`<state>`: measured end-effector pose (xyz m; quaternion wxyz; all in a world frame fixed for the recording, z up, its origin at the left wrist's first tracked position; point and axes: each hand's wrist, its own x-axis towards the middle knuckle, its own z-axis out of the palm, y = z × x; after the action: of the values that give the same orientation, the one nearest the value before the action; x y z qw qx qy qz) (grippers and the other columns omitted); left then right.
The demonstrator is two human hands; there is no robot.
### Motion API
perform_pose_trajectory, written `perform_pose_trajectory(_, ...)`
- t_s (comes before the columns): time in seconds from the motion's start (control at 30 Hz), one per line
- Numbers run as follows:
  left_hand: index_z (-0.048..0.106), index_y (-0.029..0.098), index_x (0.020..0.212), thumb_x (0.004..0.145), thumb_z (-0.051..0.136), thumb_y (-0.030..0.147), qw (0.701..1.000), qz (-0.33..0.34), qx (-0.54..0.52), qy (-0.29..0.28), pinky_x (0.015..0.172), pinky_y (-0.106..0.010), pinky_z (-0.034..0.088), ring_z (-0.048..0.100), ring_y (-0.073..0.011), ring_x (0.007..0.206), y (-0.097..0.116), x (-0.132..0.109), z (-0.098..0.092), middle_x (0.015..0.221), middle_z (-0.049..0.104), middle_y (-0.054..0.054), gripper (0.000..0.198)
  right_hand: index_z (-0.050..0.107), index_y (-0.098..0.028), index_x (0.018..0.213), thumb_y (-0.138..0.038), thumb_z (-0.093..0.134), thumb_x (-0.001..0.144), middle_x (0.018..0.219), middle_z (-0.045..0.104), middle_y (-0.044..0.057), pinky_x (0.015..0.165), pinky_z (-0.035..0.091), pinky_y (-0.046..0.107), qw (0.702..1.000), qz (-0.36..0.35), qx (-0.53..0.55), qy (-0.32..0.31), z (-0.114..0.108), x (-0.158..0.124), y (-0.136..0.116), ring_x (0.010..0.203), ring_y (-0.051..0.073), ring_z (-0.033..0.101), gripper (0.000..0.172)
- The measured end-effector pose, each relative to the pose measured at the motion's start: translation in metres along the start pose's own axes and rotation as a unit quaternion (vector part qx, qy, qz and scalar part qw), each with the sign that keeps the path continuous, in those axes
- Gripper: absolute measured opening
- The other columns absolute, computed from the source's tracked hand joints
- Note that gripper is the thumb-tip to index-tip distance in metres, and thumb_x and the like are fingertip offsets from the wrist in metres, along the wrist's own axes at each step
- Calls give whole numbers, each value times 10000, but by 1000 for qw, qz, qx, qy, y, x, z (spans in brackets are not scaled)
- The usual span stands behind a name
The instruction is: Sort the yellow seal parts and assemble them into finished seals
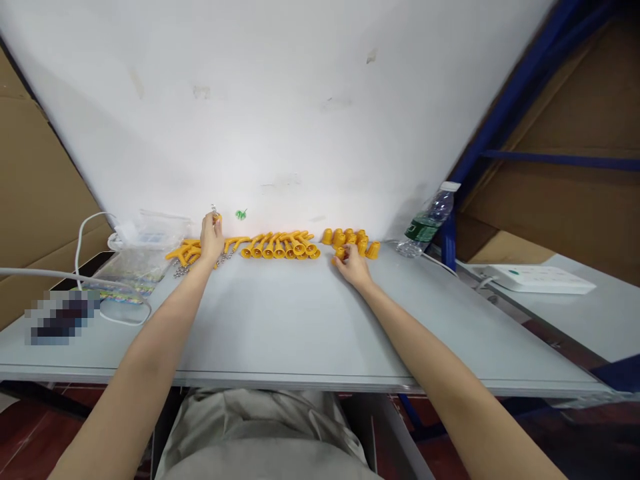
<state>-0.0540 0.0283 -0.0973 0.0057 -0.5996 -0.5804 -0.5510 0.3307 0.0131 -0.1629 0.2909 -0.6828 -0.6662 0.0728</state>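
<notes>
At the back of the table, my left hand (212,239) is closed on a small yellow piece (217,217) with a silvery metal bit sticking up from it. Below and around that hand lie yellow stick-like pieces (186,252) with metal ends. Farther right, my right hand (354,267) has its fingers closed round a yellow cup-shaped cap (341,253). More such caps (373,250) stand grouped behind and beside it. Between my hands is a row of yellow trumpet-shaped pieces (279,249), their flared ends facing me.
A white panel (300,120) rises behind the table (280,320). To the right, a plastic bottle (428,223) leans near a blue frame and a white power strip (543,279). Clear plastic bags (145,247) and a white cable (120,322) lie at the left.
</notes>
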Motion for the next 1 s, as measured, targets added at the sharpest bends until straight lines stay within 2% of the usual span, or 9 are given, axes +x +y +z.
perform_pose_trajectory(0.13,414,229,1201,989,320,307,977,-81,-162,107,990,-357,483,578,-183,1165,19,-10,-9,1259,541,-132,245,455,-133,1290,-348,509,847,1185,632,184,886,449,399,999,26,30,-20,3,3,1,1056,300,608,495)
perform_pose_trajectory(0.27,266,316,1317,1010,235,381,921,-206,-302,134,663,-283,569,700,-141,858,29,-18,-14,1240,527,-115,315,543,-177,1140,-359,539,827,1123,657,146,905,443,422,997,64,15,-32,3,0,-10,1066,311,602,362)
perform_pose_trajectory(0.37,240,337,1350,992,326,395,910,-230,-319,131,609,-243,552,704,-126,800,27,-29,-13,1214,535,-99,373,546,-181,1126,-301,519,837,1152,648,159,917,437,440,995,97,-3,-20,-2,0,-27,1105,327,589,314)
perform_pose_trajectory(0.47,256,305,1380,974,389,389,935,-210,-264,109,695,-268,572,690,-147,893,19,-47,-9,1230,547,-114,435,506,-162,1192,-242,488,844,1228,614,183,912,445,385,994,104,33,22,-12,6,-53,1148,301,575,358)
perform_pose_trajectory(0.57,287,269,1401,972,399,326,976,-122,-156,86,906,-285,539,592,-161,1156,12,-63,-7,1297,524,-137,447,501,-149,1195,-237,536,806,1255,601,175,932,447,336,988,95,100,64,-18,10,-86,1144,266,577,401)
perform_pose_trajectory(0.7,518,201,1250,931,429,230,999,3,-22,39,1086,-377,424,482,-218,1292,7,-73,-8,1316,507,-151,333,557,-173,1120,-331,570,790,1185,646,138,906,481,362,983,15,174,53,-1,0,-120,1041,260,620,367)
perform_pose_trajectory(0.8,646,185,1066,879,430,160,999,31,41,-15,1087,-432,414,508,-264,1263,2,-75,-7,1263,539,-155,287,593,-194,1102,-351,550,806,1142,673,108,918,487,394,975,-58,210,39,22,-15,-126,1002,254,635,338)
perform_pose_trajectory(0.9,665,196,1076,865,427,161,991,25,81,-108,984,-452,486,613,-276,1093,-3,-78,-4,1081,638,-134,320,630,-194,1079,-344,586,788,1148,664,122,902,501,432,967,-107,231,20,40,-25,-119,950,267,644,331)
perform_pose_trajectory(1.0,666,209,1066,886,454,251,973,10,118,-197,873,-430,529,662,-278,941,-4,-82,-2,927,691,-103,282,616,-192,1103,-354,652,745,1168,648,130,867,516,432,958,-111,265,5,48,-27,-113,927,263,643,394)
